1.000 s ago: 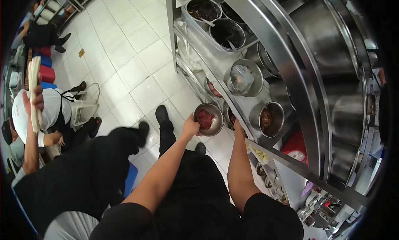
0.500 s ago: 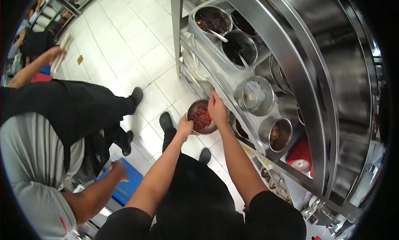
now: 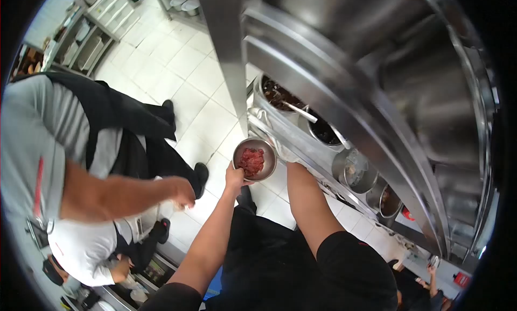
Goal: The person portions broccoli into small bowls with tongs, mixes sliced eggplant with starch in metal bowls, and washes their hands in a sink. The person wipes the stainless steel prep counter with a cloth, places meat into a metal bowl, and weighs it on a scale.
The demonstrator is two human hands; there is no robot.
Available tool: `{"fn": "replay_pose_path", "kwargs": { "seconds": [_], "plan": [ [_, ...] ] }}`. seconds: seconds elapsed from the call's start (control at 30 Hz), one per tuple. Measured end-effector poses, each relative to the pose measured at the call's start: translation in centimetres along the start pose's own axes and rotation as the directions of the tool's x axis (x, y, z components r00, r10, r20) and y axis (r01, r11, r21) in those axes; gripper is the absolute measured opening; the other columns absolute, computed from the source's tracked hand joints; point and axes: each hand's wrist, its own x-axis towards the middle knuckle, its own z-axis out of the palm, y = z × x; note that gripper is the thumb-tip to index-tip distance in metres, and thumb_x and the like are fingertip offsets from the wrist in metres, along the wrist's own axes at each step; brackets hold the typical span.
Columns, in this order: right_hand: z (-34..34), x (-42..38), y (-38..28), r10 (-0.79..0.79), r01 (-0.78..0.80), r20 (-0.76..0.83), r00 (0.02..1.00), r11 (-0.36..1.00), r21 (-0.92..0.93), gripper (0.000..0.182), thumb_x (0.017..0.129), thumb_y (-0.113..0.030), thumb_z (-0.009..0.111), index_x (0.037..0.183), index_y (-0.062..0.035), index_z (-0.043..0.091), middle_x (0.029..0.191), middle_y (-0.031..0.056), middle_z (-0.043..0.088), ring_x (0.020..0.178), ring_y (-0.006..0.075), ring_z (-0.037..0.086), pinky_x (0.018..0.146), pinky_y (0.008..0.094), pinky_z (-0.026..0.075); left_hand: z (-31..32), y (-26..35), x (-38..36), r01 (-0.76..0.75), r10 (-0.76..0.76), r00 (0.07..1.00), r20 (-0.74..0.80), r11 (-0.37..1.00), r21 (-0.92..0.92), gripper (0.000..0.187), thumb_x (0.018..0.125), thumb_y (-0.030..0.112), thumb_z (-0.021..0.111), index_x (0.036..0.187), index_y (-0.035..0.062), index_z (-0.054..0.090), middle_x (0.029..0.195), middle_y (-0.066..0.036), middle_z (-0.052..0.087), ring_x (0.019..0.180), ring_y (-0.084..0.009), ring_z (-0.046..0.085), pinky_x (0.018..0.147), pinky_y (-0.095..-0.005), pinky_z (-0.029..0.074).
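Observation:
A round metal bowl (image 3: 269, 170) holds a heap of red, raw-looking meat pieces (image 3: 252, 161). My left hand (image 3: 235, 177) grips its near left rim, with the thumb over the edge and the fingers underneath. My right forearm (image 3: 308, 198) reaches toward the lower part of the steel rack, to the right of the bowl. Beyond the wrist, my right hand is hidden, so its fingers cannot be seen.
On the steel rack (image 3: 293, 139) at right stand pots of dark sauce (image 3: 280, 96) with spoons, and a metal bowl holding a plastic bag (image 3: 355, 168). A wide metal shelf overhangs them. Close on my left, a co-worker's forearm (image 3: 124, 195) stretches out; another person in white (image 3: 81, 252) stands behind.
My right hand has left the bowl's rim and dropped from sight by the rack. The left hand alone holds the bowl. My view has shifted, and the co-worker's arm is now nearer.

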Motion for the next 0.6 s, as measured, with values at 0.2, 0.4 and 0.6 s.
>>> {"fn": "replay_pose_path", "kwargs": {
  "seconds": [0.2,0.4,0.6],
  "plan": [
    [-0.5,-7.6,0.8,-0.159,0.160,-0.020,0.987,0.959,0.236,0.059,0.088,-0.048,0.049,0.129,-0.0061,0.054,0.128,0.0212,0.057,0.122,0.0293,0.052,0.104,0.0408,0.037,0.1,0.6,0.6,-0.010,-0.002,0.996,0.092,0.991,0.136,0.059,0.077,-0.006,0.033,0.134,0.0067,0.041,0.114,-0.019,0.060,0.081,-0.0332,0.069,0.055,-0.0412,0.062],
    [2.5,-18.3,2.3,-0.536,0.501,-0.417,0.734,0.842,-0.201,0.053,0.069,-0.018,0.072,0.119,-0.0151,0.055,0.111,0.0237,0.053,0.096,0.0409,0.056,0.081,0.0450,0.047,5.3,-3.0,-5.2,-0.155,0.081,0.952,0.297,0.959,0.236,0.042,0.075,-0.005,0.040,0.113,-0.0015,0.059,0.086,-0.016,0.063,0.062,-0.0287,0.066,0.045,-0.0408,0.060],
    [-0.7,-26.4,14.3,-0.381,0.295,-0.258,0.888,0.901,-0.317,0.047,0.073,-0.010,0.070,0.118,-0.0147,0.061,0.129,0.0157,0.046,0.115,0.0378,0.049,0.097,0.0505,0.044,12.0,-8.8,-16.0,-0.153,-0.037,0.879,0.475,0.922,0.356,0.048,0.076,-0.003,0.044,0.123,0.0021,0.053,0.097,-0.014,0.064,0.076,-0.0296,0.069,0.052,-0.0431,0.062]
  ]
}}
